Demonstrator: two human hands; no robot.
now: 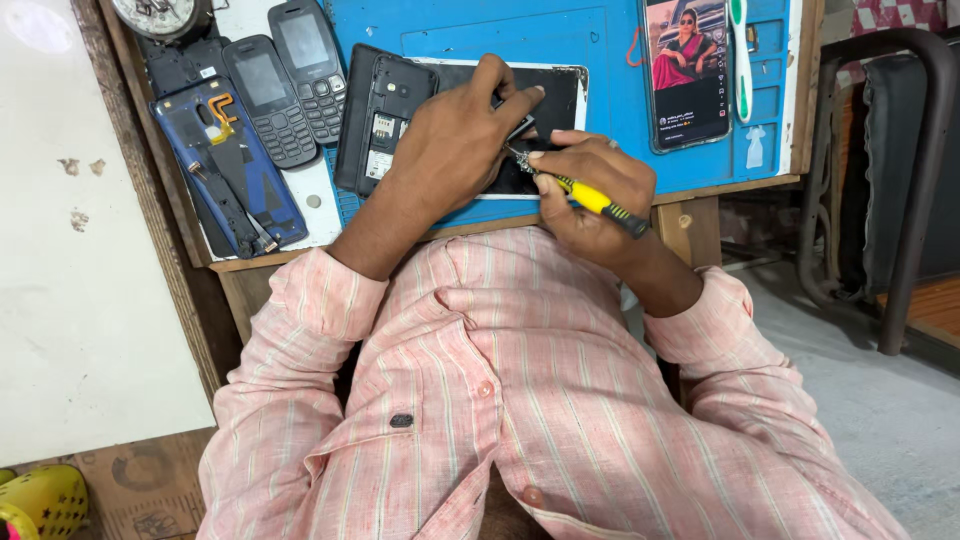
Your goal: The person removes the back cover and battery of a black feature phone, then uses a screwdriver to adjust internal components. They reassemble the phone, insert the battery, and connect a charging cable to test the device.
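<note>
Head view: the left hand (455, 125) lies spread on a dark flat device (520, 100) at the blue mat's (620, 110) six o'clock edge, fingers pressing it flat. The right hand (590, 185), at its four o'clock, has its fingers closed round a yellow-handled screwdriver (590, 198), tip on the device. Keypad phones (285, 85) lie at nine o'clock on the tabletop.

One head-worn camera looks steeply down, close over the blue mat (610, 60).
</note>
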